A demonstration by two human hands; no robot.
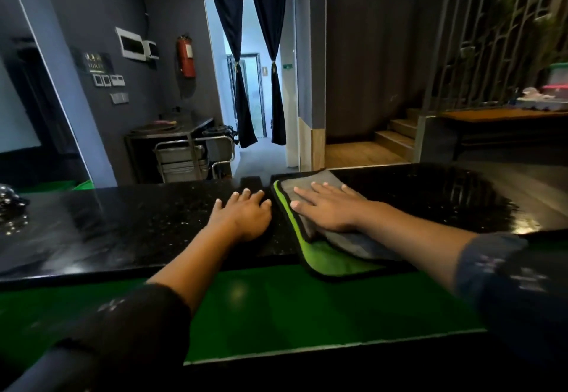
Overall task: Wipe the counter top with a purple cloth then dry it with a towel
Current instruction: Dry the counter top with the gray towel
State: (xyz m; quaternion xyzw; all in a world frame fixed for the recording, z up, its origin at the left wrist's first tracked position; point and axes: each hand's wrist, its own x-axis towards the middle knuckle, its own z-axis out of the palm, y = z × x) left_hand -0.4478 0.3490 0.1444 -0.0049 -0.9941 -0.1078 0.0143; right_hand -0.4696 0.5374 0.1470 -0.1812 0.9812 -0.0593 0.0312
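A black speckled counter top runs across the view. On it lies a folded towel, grey on top with a green underside and black edging; its near corner hangs over the counter's front edge. My right hand lies flat on the towel with the fingers spread, pressing it onto the counter. My left hand rests palm down on the bare counter just left of the towel, holding nothing. No purple cloth is in view.
A shiny dark object sits on the counter at the far left. A green lower shelf lies below the counter's front edge. Beyond are a steel trolley, a doorway with dark curtains, and wooden steps.
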